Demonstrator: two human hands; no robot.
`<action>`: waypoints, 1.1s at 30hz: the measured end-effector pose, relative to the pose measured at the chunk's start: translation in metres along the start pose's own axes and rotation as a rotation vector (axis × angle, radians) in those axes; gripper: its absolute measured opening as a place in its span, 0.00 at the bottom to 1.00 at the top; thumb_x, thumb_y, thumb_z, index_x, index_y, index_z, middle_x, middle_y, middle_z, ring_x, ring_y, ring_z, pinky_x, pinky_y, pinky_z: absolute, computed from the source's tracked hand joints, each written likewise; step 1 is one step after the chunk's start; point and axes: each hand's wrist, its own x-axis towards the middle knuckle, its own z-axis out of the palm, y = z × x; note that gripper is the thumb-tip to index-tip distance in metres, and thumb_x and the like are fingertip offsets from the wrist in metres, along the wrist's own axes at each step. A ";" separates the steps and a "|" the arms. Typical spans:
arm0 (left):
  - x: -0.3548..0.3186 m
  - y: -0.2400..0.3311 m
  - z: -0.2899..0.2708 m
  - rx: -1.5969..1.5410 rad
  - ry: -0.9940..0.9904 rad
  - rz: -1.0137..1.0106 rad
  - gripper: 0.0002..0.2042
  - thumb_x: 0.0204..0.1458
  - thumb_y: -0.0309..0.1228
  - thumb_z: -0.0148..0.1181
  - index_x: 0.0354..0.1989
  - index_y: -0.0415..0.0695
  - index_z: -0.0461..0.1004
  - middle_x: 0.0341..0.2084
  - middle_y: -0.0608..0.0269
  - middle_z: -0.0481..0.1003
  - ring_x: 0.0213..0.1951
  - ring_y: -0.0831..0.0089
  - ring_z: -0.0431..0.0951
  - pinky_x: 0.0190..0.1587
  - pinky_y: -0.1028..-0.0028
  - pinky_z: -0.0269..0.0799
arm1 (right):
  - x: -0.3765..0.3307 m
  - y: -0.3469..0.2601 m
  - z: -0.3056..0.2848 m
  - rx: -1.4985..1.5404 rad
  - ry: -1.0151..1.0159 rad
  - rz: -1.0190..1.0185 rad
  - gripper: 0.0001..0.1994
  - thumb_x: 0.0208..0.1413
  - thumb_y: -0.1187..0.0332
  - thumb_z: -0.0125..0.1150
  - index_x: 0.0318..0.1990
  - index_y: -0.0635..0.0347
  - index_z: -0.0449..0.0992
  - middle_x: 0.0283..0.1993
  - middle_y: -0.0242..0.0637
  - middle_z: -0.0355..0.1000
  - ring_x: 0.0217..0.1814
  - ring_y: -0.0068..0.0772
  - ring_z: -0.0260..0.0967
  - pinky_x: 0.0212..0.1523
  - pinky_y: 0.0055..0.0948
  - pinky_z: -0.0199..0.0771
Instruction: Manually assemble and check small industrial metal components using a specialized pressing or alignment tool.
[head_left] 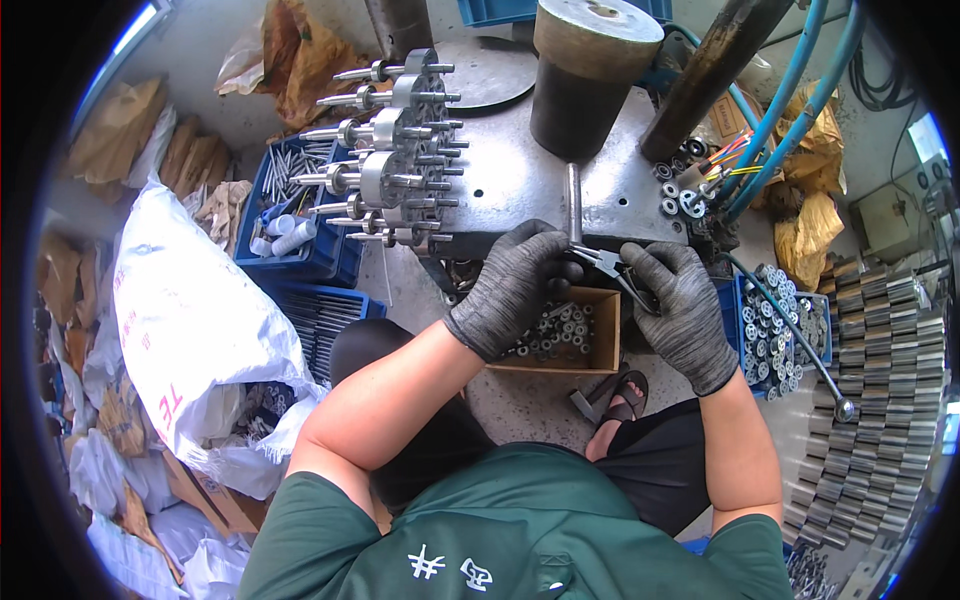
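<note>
My left hand (pixel 512 290), in a grey knit glove, is closed at the lower end of a smooth metal shaft (pixel 573 200). The shaft points away from me, its far end by the base of the thick steel cylinder (pixel 570 110). In my right hand (pixel 685 305), gloved the same way, is a pair of slim-nosed pliers (pixel 603 262). Their tips meet the near end of the shaft beside my left fingers. Whatever small part may sit between the tips is too small to make out.
Shafts with round metal bodies (pixel 385 180) stand clustered at the steel plate's left side. Below my hands is a wooden box (pixel 603 345) of small parts. A ball-ended lever (pixel 843 408) reaches out on the right, near stacked metal cylinders (pixel 880 400). A white sack (pixel 190 310) bulges at left.
</note>
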 end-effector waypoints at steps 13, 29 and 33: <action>-0.002 0.003 0.000 0.004 0.005 -0.012 0.05 0.59 0.32 0.59 0.38 0.47 0.72 0.29 0.67 0.73 0.32 0.75 0.77 0.33 0.74 0.72 | 0.000 0.000 -0.001 -0.019 -0.015 0.007 0.29 0.42 0.82 0.67 0.57 0.54 0.80 0.47 0.47 0.74 0.47 0.51 0.74 0.46 0.41 0.78; -0.001 -0.016 0.004 -0.114 0.053 0.009 0.09 0.62 0.37 0.58 0.42 0.44 0.72 0.32 0.63 0.76 0.31 0.72 0.78 0.36 0.71 0.77 | -0.001 0.004 0.016 0.459 -0.056 0.299 0.29 0.50 0.78 0.63 0.63 0.64 0.72 0.45 0.41 0.77 0.48 0.41 0.77 0.50 0.39 0.78; 0.017 -0.081 -0.012 0.525 -0.240 0.062 0.11 0.63 0.35 0.59 0.46 0.41 0.71 0.35 0.58 0.78 0.36 0.71 0.81 0.40 0.73 0.79 | 0.041 -0.009 0.002 0.806 -0.335 0.694 0.34 0.54 0.69 0.60 0.70 0.66 0.64 0.38 0.34 0.75 0.29 0.22 0.75 0.27 0.20 0.76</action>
